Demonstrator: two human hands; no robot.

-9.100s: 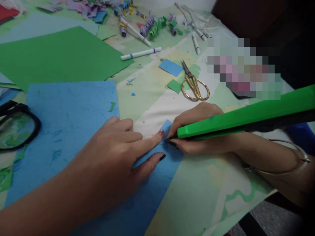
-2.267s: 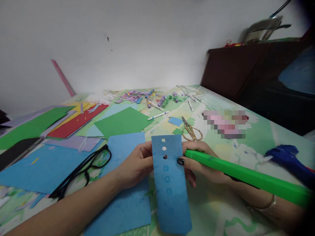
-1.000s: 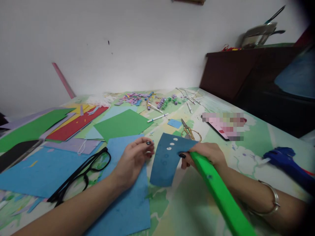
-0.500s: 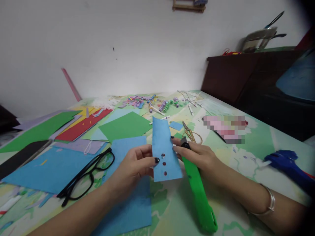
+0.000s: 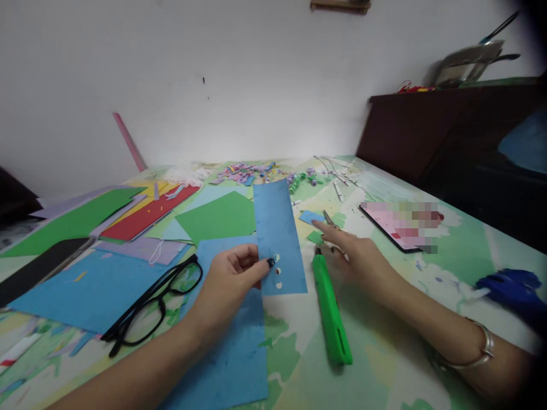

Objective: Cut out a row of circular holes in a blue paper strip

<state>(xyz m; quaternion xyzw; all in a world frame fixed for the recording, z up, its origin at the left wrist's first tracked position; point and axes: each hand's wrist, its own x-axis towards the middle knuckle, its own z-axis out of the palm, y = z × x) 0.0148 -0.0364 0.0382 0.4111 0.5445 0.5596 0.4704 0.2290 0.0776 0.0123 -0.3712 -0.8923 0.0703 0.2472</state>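
Note:
My left hand [image 5: 235, 273] pinches the left edge of a blue paper strip [image 5: 277, 228], thumb in front, and holds it upright. Several small holes run up the lower part of the strip, close to the thumb. My right hand [image 5: 359, 259] is over gold-handled scissors [image 5: 330, 218], fingers stretched out and apart, hiding most of the handles. I cannot tell whether it touches them. A green utility knife [image 5: 331, 313] lies on the table just below that hand. A larger blue sheet [image 5: 231, 353] lies under my left hand.
Black eyeglasses [image 5: 158, 304] lie on blue paper at left. Coloured sheets [image 5: 217, 216] spread behind them, with paper scraps [image 5: 241, 172] farther back. A phone [image 5: 391, 228] with its view partly blurred out and a dark blue tool [image 5: 508, 285] lie at right, before a dark cabinet [image 5: 410, 131].
My right hand has let go of the utility knife and left the strip, moving over the scissors. The strip is raised slightly in my left hand. The whole view has shifted a little.

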